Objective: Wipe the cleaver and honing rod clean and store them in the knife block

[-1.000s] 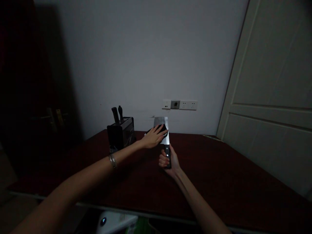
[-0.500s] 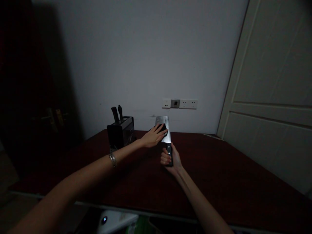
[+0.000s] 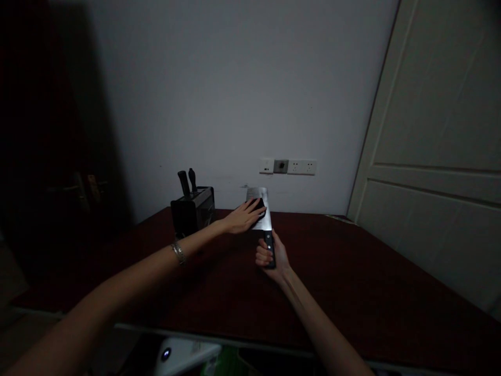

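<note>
My right hand (image 3: 273, 254) is wrapped round the black riveted handle (image 3: 269, 244) of a cleaver. The cleaver's broad, shiny blade (image 3: 266, 219) points up and away, raised above the table. Across the face of the blade lies my left hand (image 3: 243, 216), its fingers stretched out. Between those fingers and the metal is a small black pad (image 3: 261, 213), pressed to the blade; its exact kind is too dark to make out. A silver bracelet (image 3: 178, 253) circles my left wrist.
A black knife block (image 3: 188, 214) with two dark handles (image 3: 183, 183) upright in it stands left of my hands. The dark red table (image 3: 332, 292) reaches the wall. Sockets (image 3: 301, 167) are on the wall. A white device (image 3: 183, 355) sits below the table's front edge.
The cleaver blade has tilted slightly to the left. My left hand and the black pad have shifted a little left with it; the right grip is unchanged.
</note>
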Available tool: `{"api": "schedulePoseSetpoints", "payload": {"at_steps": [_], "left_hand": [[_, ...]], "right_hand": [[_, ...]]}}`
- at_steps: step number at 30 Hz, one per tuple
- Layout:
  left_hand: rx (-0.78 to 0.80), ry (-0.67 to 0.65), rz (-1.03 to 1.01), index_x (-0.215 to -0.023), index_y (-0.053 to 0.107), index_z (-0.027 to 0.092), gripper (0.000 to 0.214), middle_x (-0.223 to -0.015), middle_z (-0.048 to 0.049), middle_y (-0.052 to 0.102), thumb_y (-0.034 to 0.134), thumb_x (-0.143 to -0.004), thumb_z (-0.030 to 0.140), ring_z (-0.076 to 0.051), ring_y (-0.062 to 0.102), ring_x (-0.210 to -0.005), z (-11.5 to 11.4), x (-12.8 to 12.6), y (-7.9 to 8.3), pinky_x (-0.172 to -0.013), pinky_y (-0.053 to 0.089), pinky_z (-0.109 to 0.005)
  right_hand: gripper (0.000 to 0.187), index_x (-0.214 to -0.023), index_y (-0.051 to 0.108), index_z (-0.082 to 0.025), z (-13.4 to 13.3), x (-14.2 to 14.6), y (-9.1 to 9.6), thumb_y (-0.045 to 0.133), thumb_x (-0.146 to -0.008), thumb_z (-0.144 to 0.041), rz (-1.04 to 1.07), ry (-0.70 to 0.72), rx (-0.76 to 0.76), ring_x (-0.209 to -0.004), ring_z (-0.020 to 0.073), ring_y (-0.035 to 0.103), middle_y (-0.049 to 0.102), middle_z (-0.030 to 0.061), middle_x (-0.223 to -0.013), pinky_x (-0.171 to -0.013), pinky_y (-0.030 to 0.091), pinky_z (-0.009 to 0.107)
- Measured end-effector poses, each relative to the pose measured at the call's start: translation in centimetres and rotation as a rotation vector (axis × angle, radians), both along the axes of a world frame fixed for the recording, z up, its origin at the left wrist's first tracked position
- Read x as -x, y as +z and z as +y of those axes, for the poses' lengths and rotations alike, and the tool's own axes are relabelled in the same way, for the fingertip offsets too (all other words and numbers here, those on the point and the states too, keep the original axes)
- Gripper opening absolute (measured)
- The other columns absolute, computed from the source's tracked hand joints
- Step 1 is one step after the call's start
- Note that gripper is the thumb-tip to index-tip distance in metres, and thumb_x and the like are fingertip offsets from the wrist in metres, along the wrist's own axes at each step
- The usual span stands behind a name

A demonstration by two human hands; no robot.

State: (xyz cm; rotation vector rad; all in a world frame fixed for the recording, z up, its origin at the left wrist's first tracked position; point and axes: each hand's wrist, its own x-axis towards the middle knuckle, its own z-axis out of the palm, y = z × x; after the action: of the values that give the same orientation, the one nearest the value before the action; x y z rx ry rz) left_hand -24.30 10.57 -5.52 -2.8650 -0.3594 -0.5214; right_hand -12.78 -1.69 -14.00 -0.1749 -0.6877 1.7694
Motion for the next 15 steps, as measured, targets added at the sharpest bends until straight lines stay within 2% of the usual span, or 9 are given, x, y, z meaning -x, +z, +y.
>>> {"api": "schedulePoseSetpoints", "payload": {"at_steps": [3, 6, 12, 15], "left_hand": [[-0.024, -0.103, 0.059, -0.141, 0.02, 0.025, 0.048, -0.15, -0.0012, 0.003, 0.015, -0.095, 0.037, -0.022, -0.004, -0.136, -2.1, 0.7, -0.6, -0.111, 0.01, -0.043], [-0.013, -0.126, 0.069, -0.14, 0.022, 0.025, 0.047, -0.15, -0.001, 0.006, 0.015, -0.095, 0.036, -0.021, -0.003, -0.136, -3.3, 1.3, -0.8, -0.111, 0.009, -0.042], [0.029, -0.077, -0.025, -0.136, 0.031, 0.03, 0.045, -0.149, 0.002, 0.009, 0.017, -0.095, 0.039, -0.02, 0.001, -0.137, -2.7, 1.3, -1.1, -0.111, 0.012, -0.042], [0.014, -0.059, -0.049, -0.14, 0.022, 0.027, 0.047, -0.149, -0.0002, 0.009, 0.02, -0.094, 0.04, -0.019, -0.001, -0.137, -2.4, 1.1, -1.2, -0.11, 0.013, -0.041]], "right_hand": [[0.055, -0.05, 0.041, -0.016, -0.1, -0.5, 0.3, 0.03, -0.085, -0.057, 0.022, -0.042, -0.011, -0.032, 0.0024, 0.01, 0.021, -0.01, -0.037, -0.032, 0.018, 0.013], [0.055, -0.051, 0.041, -0.016, -0.3, -0.7, 0.5, 0.029, -0.086, -0.057, 0.021, -0.044, -0.01, -0.033, 0.0024, 0.011, 0.021, -0.0099, -0.037, -0.032, 0.019, 0.013], [0.058, -0.049, 0.042, -0.016, -0.4, -0.4, 0.6, 0.025, -0.085, -0.059, -0.031, -0.005, -0.015, -0.032, 0.0027, 0.011, 0.021, -0.0094, -0.036, -0.032, 0.017, 0.014], [0.06, -0.049, 0.043, -0.017, -0.3, -0.2, 0.6, 0.022, -0.086, -0.06, -0.058, -0.012, -0.008, -0.031, 0.0031, 0.011, 0.022, -0.0089, -0.034, -0.032, 0.017, 0.015]]}}
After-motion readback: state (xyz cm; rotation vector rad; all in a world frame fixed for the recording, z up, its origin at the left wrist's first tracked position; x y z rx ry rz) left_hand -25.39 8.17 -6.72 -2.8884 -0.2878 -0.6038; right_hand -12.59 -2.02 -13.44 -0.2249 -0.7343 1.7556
